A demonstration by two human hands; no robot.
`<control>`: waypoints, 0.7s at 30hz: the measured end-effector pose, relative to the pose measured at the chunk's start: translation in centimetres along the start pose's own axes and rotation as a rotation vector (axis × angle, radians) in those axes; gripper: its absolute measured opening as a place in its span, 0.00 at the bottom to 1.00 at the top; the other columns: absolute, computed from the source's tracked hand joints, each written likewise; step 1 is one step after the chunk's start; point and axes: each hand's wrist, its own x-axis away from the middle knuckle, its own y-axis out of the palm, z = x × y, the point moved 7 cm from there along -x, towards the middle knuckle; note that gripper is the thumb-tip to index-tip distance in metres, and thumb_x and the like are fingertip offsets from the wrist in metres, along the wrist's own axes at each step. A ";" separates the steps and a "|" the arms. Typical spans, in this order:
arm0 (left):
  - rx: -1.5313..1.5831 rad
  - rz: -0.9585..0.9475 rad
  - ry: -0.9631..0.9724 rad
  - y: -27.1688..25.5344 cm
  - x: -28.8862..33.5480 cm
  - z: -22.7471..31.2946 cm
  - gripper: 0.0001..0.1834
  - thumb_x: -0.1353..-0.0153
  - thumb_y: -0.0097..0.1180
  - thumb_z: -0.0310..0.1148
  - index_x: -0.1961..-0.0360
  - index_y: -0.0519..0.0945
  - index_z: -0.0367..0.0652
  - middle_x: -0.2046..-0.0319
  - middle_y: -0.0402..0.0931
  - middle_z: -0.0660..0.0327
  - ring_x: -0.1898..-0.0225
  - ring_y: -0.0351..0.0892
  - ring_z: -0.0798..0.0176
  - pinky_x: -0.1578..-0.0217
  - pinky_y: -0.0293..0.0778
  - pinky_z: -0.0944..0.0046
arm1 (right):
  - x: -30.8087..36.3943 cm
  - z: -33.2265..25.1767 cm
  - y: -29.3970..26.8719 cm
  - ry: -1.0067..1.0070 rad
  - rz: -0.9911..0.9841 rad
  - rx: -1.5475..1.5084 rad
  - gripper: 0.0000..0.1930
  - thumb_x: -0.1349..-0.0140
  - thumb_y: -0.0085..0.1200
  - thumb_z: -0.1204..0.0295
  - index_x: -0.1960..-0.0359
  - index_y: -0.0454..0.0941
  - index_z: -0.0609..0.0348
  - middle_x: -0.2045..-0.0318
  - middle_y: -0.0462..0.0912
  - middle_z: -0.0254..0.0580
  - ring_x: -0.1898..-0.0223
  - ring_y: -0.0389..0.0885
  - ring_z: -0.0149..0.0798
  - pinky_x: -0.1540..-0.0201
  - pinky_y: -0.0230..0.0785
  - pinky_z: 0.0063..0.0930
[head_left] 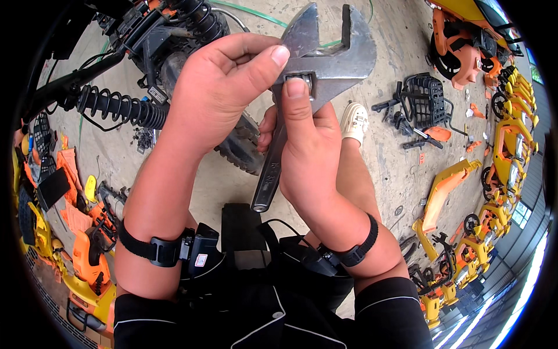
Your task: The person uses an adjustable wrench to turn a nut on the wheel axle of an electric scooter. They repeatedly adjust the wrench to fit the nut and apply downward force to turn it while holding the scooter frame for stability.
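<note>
Our right grip wraps a grey steel adjustable wrench; our left grip pinches its head — likely steadying its weight.

Smooth metal wrench; matt concrete floor; smooth plastic panel; matt cloth sleeves.

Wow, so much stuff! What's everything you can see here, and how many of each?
adjustable wrench: 1, grey, top centre
coil-spring shock absorbers: 2, black, upper left
knobbly tyre: 1, black, partly behind left wrist
basket-like part: 1, black, right floor
long panel: 1, orange-yellow, right floor
scooter-like vehicles: several, yellow, right edge
loose panels: many, orange and yellow, left; too jumbled to count
shoe: 1, cream, right of wrench
wrist straps: 2, black, forearms
left hand: 1, bare, at wrench's head
right hand: 1, bare, around wrench's handle
</note>
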 end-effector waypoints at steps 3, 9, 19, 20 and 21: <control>0.002 0.000 -0.004 -0.2 0.0 -0.1 0.18 0.36 0.64 0.35 0.53 0.81 0.30 0.61 0.82 0.59 0.59 0.78 0.70 0.54 0.74 0.69 | -0.1 -0.1 0.1 0.008 0.002 0.013 0.21 0.30 0.54 0.51 0.58 0.72 0.59 0.78 0.77 0.39 0.80 0.74 0.30 0.77 0.67 0.23; -0.053 -0.003 0.012 0.0 -0.2 -0.2 0.16 0.34 0.61 0.35 0.52 0.80 0.32 0.61 0.82 0.60 0.59 0.78 0.71 0.54 0.73 0.69 | -0.3 0.0 0.0 0.009 0.013 0.007 0.19 0.30 0.54 0.52 0.58 0.73 0.58 0.79 0.77 0.37 0.81 0.74 0.29 0.77 0.67 0.22; -0.087 0.000 0.006 -0.1 -0.2 0.0 0.17 0.35 0.63 0.35 0.53 0.81 0.30 0.62 0.82 0.58 0.59 0.80 0.69 0.54 0.75 0.69 | -0.6 0.2 -0.1 0.043 0.043 0.003 0.21 0.32 0.57 0.50 0.59 0.74 0.57 0.80 0.77 0.35 0.82 0.74 0.28 0.78 0.67 0.21; -0.091 0.000 0.005 -0.1 -0.2 0.0 0.17 0.35 0.63 0.35 0.53 0.80 0.30 0.61 0.82 0.58 0.59 0.80 0.69 0.54 0.75 0.68 | -0.6 0.2 -0.1 0.047 0.046 0.008 0.21 0.33 0.57 0.50 0.59 0.74 0.57 0.80 0.77 0.35 0.82 0.73 0.28 0.78 0.67 0.21; -0.095 -0.001 0.005 -0.1 -0.2 0.0 0.17 0.35 0.63 0.35 0.53 0.80 0.30 0.61 0.82 0.58 0.59 0.80 0.69 0.54 0.75 0.68 | -0.7 0.2 -0.1 0.051 0.049 0.013 0.21 0.33 0.57 0.50 0.59 0.74 0.57 0.80 0.77 0.35 0.82 0.73 0.28 0.78 0.67 0.21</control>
